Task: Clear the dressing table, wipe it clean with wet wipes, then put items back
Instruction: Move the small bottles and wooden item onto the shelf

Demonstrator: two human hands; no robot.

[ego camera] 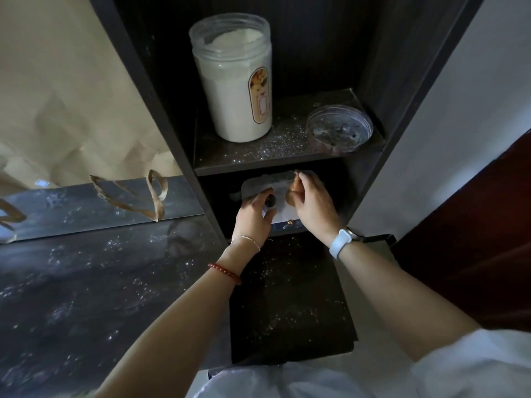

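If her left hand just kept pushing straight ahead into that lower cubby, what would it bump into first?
Probably the pale flat pack lying in the cubby: the left hand, pinching a small dark object, already hovers over it. Beyond that is the dark back wall; depth is hard to judge.

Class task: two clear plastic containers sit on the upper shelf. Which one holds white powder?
The tall jar at the shelf's left, nearly full of white powder and bearing an orange label. The low round dish at the right is shallow and shows only specks.

Dim dark-wood shelf unit (287, 156); white wall (465, 116) right; reddish door (474, 239)
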